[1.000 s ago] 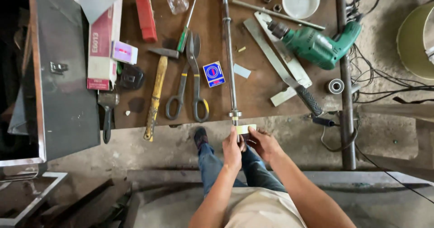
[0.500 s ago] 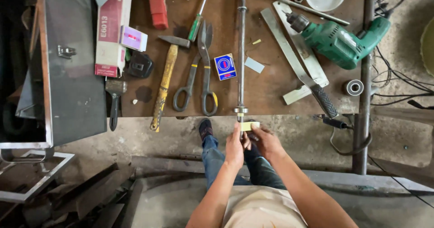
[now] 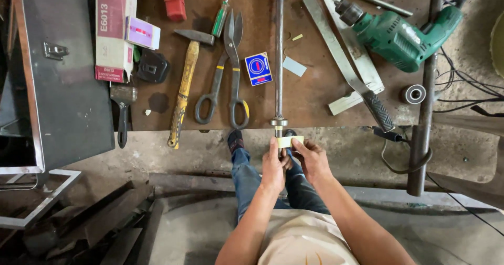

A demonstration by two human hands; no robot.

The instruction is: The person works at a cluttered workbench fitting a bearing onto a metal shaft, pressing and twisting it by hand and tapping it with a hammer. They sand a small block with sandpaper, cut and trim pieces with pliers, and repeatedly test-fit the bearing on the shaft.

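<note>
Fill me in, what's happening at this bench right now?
A person stands at a brown workbench, both hands at the near end of a long thin metal rod that overhangs the bench edge. The left hand and right hand pinch a small pale yellowish strip against the rod's tip. A green power drill, grey tin snips and a wooden-handled hammer lie untouched on the bench.

dull metal rod (image 3: 279, 60), wooden-handled hammer (image 3: 185, 84)
</note>
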